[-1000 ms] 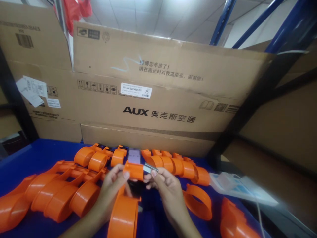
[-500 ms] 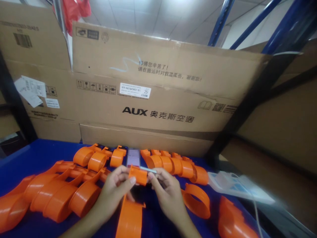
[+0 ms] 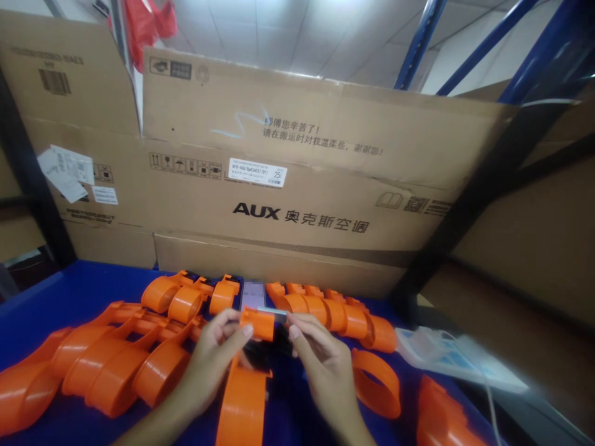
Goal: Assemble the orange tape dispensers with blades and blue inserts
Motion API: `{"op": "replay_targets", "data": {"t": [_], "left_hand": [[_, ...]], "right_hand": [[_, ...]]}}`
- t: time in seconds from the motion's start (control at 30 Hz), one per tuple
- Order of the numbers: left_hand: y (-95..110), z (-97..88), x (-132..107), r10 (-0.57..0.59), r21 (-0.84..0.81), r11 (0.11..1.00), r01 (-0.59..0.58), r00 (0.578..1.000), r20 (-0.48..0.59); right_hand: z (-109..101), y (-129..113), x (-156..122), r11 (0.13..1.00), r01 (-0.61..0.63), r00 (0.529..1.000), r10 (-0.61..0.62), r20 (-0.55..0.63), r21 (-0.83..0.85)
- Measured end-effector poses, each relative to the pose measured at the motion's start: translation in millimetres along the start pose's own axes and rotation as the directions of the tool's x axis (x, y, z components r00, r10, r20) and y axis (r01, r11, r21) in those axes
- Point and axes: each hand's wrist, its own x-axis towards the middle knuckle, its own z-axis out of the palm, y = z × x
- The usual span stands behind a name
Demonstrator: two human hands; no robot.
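My left hand (image 3: 223,341) grips an orange plastic part (image 3: 258,323) between thumb and fingers. A wide orange band (image 3: 242,402) hangs below it and appears to belong to the same part, though the join is partly hidden by the hand. A thin grey strip with a toothed edge (image 3: 275,313) runs out of the part's right side. The fingertips of my right hand (image 3: 320,353) pinch the strip's outer end. Behind the hands stands a phone-like device with a pale screen (image 3: 253,293).
Several similar orange parts (image 3: 111,371) lie at left, with another row (image 3: 332,313) at back right. A loose orange ring (image 3: 377,384) rests right of my hands. A white and blue packet (image 3: 446,353) and cable lie farther right. A cardboard wall (image 3: 279,248) closes the back of the blue surface.
My right hand has shifted slightly, its fingers now at the strip's outer end. The strip lies a little farther left against the orange part. The view has moved slightly.
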Motion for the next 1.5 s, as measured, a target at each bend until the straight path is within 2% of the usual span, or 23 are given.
{"op": "replay_targets", "data": {"t": [0.17, 0.27, 0.4, 0.5, 0.57, 0.67, 0.73, 0.87, 1.0, 1.13, 1.23, 1.5], "left_hand": [[-2.1, -1.5, -1.9, 0.005, 0.077, 0.997, -0.009, 0.999, 0.046], [-2.8, -1.1, -1.7, 0.008, 0.089, 0.996, -0.011, 0.999, 0.044], [1.1, 0.7, 0.4, -0.014, 0.056, 0.998, 0.014, 1.000, 0.000], [8.0, 0.1, 2.6, -0.005, 0.005, 1.000, 0.005, 0.998, -0.069], [12.3, -2.2, 4.6, -0.007, -0.017, 1.000, 0.005, 0.990, -0.140], [15.2, -6.2, 7.2, -0.053, -0.022, 0.999, 0.049, 0.978, -0.203], [15.3, -7.1, 8.4, -0.066, -0.013, 0.998, 0.065, 0.977, -0.203], [14.8, -5.1, 9.2, -0.062, 0.001, 0.998, 0.063, 0.982, -0.180], [14.1, -5.4, 9.1, -0.072, 0.000, 0.997, 0.073, 0.980, -0.185], [13.7, -5.8, 8.9, -0.039, 0.003, 0.999, 0.040, 0.977, -0.208], [13.5, -5.0, 8.9, -0.035, 0.003, 0.999, 0.037, 0.981, -0.191], [13.1, -6.5, 8.0, -0.044, 0.016, 0.999, 0.047, 0.984, -0.171]], "right_hand": [[4.0, -4.3, -1.0, 0.996, 0.058, 0.989, -0.050, 0.137, -0.060], [5.2, -6.3, 0.0, 0.990, 0.068, 0.984, -0.047, 0.169, -0.122], [2.4, -3.8, 3.0, 0.991, 0.047, 0.977, -0.020, 0.211, -0.124], [-4.3, 2.1, 6.5, 0.984, -0.021, 0.969, 0.064, 0.240, -0.176], [-10.2, 6.6, 7.5, 0.928, -0.052, 0.949, 0.161, 0.271, -0.370], [-18.5, 11.8, 5.1, 0.757, -0.027, 0.907, 0.293, 0.302, -0.653], [-22.2, 13.7, 1.9, 0.679, -0.005, 0.883, 0.348, 0.316, -0.735], [-24.4, 15.5, -2.4, 0.613, 0.032, 0.856, 0.392, 0.338, -0.790], [-19.9, 14.9, -0.2, 0.582, 0.090, 0.861, 0.362, 0.356, -0.809], [-10.1, 12.7, 4.1, 0.597, 0.191, 0.886, 0.237, 0.398, -0.779], [-3.9, 14.2, 4.4, 0.603, 0.251, 0.878, 0.187, 0.440, -0.757], [8.2, 25.2, -2.1, 0.572, 0.275, 0.883, 0.167, 0.438, -0.773]]}}
